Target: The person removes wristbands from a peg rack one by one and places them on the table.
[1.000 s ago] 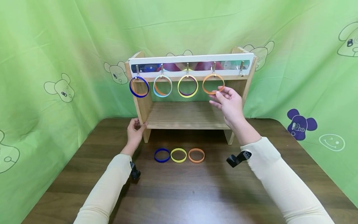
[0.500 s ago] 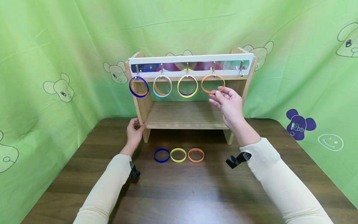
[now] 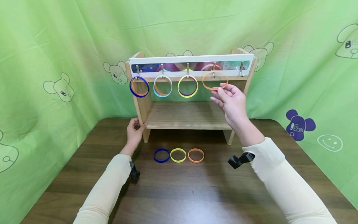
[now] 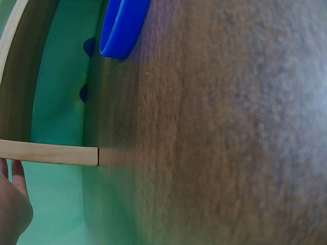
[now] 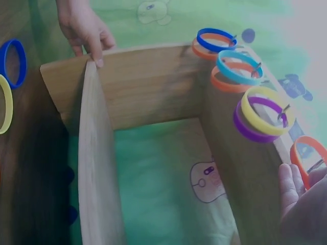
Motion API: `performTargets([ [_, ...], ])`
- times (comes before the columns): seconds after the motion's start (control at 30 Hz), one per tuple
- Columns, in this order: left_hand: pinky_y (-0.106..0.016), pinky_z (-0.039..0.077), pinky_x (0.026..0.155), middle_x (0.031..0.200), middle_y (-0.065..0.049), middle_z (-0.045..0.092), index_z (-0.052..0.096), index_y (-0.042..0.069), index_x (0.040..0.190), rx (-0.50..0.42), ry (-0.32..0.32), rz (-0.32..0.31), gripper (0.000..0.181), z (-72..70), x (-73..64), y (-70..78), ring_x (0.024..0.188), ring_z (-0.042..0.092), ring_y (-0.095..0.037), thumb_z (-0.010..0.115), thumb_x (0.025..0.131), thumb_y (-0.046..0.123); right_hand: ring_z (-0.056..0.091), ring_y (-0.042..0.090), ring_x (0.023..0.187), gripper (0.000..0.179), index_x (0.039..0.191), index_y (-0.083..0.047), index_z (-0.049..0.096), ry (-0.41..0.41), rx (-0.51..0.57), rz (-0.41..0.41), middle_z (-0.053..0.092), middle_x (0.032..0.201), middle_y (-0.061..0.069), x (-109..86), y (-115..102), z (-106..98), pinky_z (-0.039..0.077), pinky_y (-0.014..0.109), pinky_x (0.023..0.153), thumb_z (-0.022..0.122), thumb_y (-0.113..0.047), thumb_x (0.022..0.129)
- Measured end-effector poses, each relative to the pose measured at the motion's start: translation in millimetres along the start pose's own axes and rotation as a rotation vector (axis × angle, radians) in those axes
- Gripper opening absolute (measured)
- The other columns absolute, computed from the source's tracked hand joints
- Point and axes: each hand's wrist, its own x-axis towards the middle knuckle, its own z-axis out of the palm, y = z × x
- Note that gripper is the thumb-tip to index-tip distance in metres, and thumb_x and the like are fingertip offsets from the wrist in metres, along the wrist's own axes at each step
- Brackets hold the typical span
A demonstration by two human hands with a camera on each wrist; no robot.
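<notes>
Orange band is likely behaving as a light, soft rubbery loop: flexing easily, springing back, hardly risking breakage, clinging to skin more than slipping. That's judged from looks only. You're pinching it between thumb and fingers of the right hand, at its lower right edge. Good spot, I'm thinking: it's leaving the upper edge free by the metal. Go easy; squeezing hard would probably just be ovalling the loop. It's sitting at the fourth hook from your left, tilted, its far edge crossing the hook in the head view; whether it's bearing on the metal, I'm not able to tell. Your left hand is gripping the wooden rack low on its left side panel, near the shelf corner. Lookswise, the band is showing plain orange, a thin, narrow strip closing into a hoop, reading as a flattened oval from the head, with no print showing. A similar spare orange loop is lying on the worktop, just beside the yellow loop.
</notes>
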Motion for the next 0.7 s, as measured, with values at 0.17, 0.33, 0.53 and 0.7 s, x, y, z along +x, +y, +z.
performTargets([
  [0.17, -0.019, 0.045, 0.070, 0.100, -0.027, 0.058, 0.057, -0.014, 0.108, -0.001, -0.002, -0.004, 0.024, 0.1, 0.0, 0.6, 0.087, 0.051, -0.016, 0.066, 0.087, -0.006, 0.069, 0.019, 0.087, 0.014, 0.106, 0.002, 0.053, -0.026, 0.010, -0.020, 0.069, 0.096, 0.013, -6.3, -5.3, 2.2, 0.056, 0.029, 0.073, 0.059, 0.002, 0.094],
  [0.33, -0.019, 0.045, 0.070, 0.100, -0.026, 0.058, 0.056, -0.015, 0.108, -0.001, -0.002, 0.004, 0.025, 0.3, 0.6, 1.0, 0.088, 0.051, -0.016, 0.066, 0.087, -0.006, 0.069, 0.021, 0.089, 0.016, 0.109, 0.002, 0.052, -0.065, 0.001, -0.025, 0.069, 0.097, 0.014, -14.9, -10.2, 2.8, 0.056, 0.030, 0.074, 0.059, 0.000, 0.094],
  [0.53, -0.018, 0.045, 0.071, 0.102, -0.030, 0.057, 0.056, -0.016, 0.108, -0.007, 0.001, 0.005, 0.025, 0.1, 1.1, 0.6, 0.088, 0.051, -0.017, 0.066, 0.087, -0.008, 0.069, 0.019, 0.088, 0.019, 0.111, 0.002, 0.052, -0.087, -0.041, -0.022, 0.069, 0.097, 0.013, -23.2, -10.2, 0.7, 0.056, 0.030, 0.075, 0.059, -0.002, 0.095],
  [0.7, -0.018, 0.045, 0.071, 0.103, -0.030, 0.058, 0.056, -0.015, 0.108, 0.001, 0.000, 0.003, 0.025, 0.2, 0.9, 0.3, 0.088, 0.051, -0.018, 0.066, 0.087, -0.007, 0.069, 0.019, 0.085, 0.020, 0.112, 0.002, 0.051, -0.098, -0.051, -0.013, 0.069, 0.096, 0.012, -28.5, -8.6, -4.6, 0.056, 0.030, 0.074, 0.060, -0.002, 0.095],
])
